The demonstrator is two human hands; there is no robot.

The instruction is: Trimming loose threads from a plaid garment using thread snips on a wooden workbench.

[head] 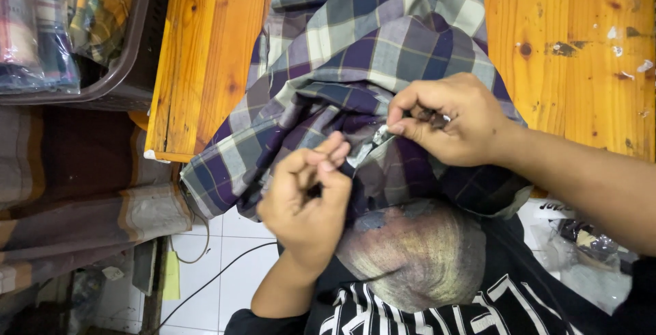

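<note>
Head view, looking down over a wooden table. A plaid garment (pixel 369 55) in purple, grey and cream checks hangs over the near edge of the orange wooden table (pixel 581 55), its bulk in the upper centre of the frame and its lower folds gathered toward the person's lap at centre. The right hand (pixel 447 119), right of centre, is closed in a pinch on a small pale tab or label (pixel 372 147) at the fold of the cloth; a small metallic object shows between its fingers, too hidden to identify. The left hand (pixel 311 198), lower and left of centre, is clenched on a bunch of the same fabric just beside the tab, thumb and forefinger tips almost touching it. The tab lies between the two hands, its long axis slanting from lower left to upper right; the right hand holds it directly, the left grips the cloth below it, so both are about equally near. Open room: bare tabletop to the upper right and a strip at upper left; the table's front edge runs across the frame behind the hands. At the upper left stands a dark plastic basket (pixel 137 68) with folded plaid cloth; below it, brown striped fabric (pixel 82 191) is stacked at the left edge, and a white tiled floor (pixel 225 266) shows at lower left.
</note>
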